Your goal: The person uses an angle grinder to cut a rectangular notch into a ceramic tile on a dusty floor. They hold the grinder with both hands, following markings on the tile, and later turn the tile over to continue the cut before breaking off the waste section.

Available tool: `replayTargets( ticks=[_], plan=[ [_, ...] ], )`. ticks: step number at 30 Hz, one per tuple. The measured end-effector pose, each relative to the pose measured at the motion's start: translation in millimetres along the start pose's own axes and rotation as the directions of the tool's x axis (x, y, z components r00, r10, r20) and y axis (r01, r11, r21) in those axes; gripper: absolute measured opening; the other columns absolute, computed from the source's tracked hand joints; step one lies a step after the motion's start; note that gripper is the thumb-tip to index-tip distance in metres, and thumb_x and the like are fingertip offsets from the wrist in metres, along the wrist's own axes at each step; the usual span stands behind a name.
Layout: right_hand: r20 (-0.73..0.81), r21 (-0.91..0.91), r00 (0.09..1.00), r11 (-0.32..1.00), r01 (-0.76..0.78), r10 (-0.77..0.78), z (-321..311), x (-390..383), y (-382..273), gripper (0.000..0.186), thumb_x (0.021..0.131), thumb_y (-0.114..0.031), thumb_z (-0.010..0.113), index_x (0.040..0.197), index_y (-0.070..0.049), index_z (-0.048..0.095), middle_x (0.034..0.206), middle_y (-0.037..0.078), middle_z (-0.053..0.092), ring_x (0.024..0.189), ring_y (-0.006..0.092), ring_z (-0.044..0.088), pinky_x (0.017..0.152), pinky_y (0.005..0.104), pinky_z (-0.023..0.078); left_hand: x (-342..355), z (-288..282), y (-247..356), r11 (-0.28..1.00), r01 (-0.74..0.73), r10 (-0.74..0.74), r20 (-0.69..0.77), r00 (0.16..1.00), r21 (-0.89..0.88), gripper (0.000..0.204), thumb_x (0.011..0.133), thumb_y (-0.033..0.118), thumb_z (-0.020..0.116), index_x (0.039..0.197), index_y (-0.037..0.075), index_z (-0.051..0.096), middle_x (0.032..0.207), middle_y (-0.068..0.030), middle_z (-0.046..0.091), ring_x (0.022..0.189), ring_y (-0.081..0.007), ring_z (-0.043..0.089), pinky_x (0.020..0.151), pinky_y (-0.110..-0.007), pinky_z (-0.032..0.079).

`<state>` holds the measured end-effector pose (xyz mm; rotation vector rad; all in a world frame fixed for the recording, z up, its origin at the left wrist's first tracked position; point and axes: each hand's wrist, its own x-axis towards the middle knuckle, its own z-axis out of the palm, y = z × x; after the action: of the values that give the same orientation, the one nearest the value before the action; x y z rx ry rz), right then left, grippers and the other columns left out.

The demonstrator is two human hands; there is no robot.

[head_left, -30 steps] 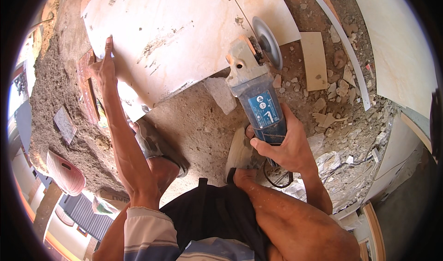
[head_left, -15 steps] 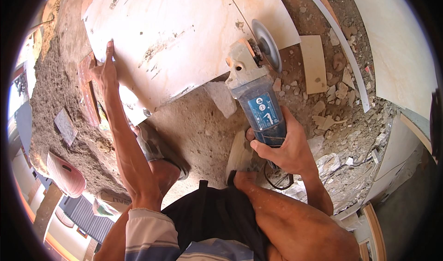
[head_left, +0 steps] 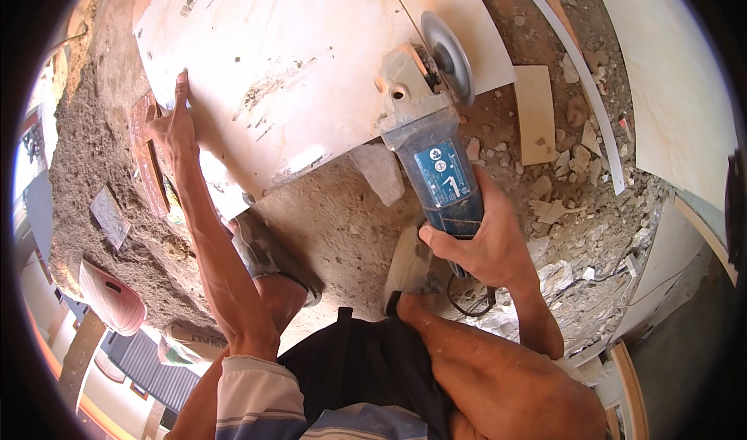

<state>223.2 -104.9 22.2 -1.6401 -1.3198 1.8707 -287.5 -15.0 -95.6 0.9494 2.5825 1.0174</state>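
Left hand [head_left: 176,133] on tile [head_left: 303,117]; right hand [head_left: 496,241] grips grinder [head_left: 419,105], blue label [head_left: 440,174].

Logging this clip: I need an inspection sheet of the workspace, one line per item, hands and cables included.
Surface: rough, dusty floor, littered at the right.
Job's things: large cream tile, dark smudges on its face; grinder, its disc overlapping the tile in view, contact unclear.
Clutter: rubble, narrow tan offcut, long white strip.
Left hand: at the tile's left edge, thumb on top; finger grip unclear.
Right hand: closed around the grinder's body.
Cables: dark cord looping below the right hand.
Surroundings: large cream panel, upper right; grey ridged panel, lower left.
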Motion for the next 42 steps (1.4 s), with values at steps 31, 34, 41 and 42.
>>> replayTargets(
  ticks=[31,34,41,42],
  plan=[
    [-0.010,0.019,1.000,1.000,0.014,-0.014,13,57,-34,0.058,0.082,-0.025,0.092,0.126,0.002,0.064,0.099,0.014,0.075,0.090,0.0209,0.073,0.085,0.0390,0.059,-19,-11,23,1.000,-0.024,0.024,-0.034,0.999,0.019,0.122,0.090,0.057,0.093,0.151,-0.033,0.036,0.054,-0.0008,0.054,0.047,-0.0111,0.048,0.054,-0.036,0.047],
    [-0.014,-0.017,1.000,1.000,0.005,-0.006,13,61,-36,0.059,0.082,-0.026,0.092,0.126,0.002,0.064,0.099,0.014,0.075,0.089,0.0210,0.073,0.085,0.0390,0.059,-24,-8,26,0.998,-0.055,0.057,-0.067,0.996,0.026,0.124,0.089,0.058,0.094,0.151,-0.033,0.035,0.049,0.0020,0.049,0.041,-0.0092,0.043,0.048,-0.034,0.043],
    [-0.017,0.001,1.000,1.000,0.003,-0.003,15,72,-41,0.057,0.082,-0.024,0.091,0.125,0.002,0.064,0.099,0.014,0.074,0.089,0.0216,0.073,0.085,0.0389,0.059,-30,-3,36,0.998,0.028,-0.030,-0.039,0.999,-0.056,0.132,0.084,0.057,0.097,0.158,-0.028,0.029,0.078,-0.0186,0.074,0.068,-0.0240,0.071,0.069,-0.042,0.062],
    [-0.015,0.004,1.000,1.000,0.008,-0.008,15,73,-42,0.057,0.082,-0.024,0.090,0.125,0.002,0.064,0.099,0.014,0.075,0.089,0.0216,0.073,0.085,0.0389,0.059,-29,-6,36,0.998,0.058,-0.059,-0.020,0.998,-0.037,0.132,0.084,0.056,0.097,0.159,-0.028,0.028,0.083,-0.0223,0.076,0.073,-0.0268,0.073,0.073,-0.044,0.063]
  ],
)
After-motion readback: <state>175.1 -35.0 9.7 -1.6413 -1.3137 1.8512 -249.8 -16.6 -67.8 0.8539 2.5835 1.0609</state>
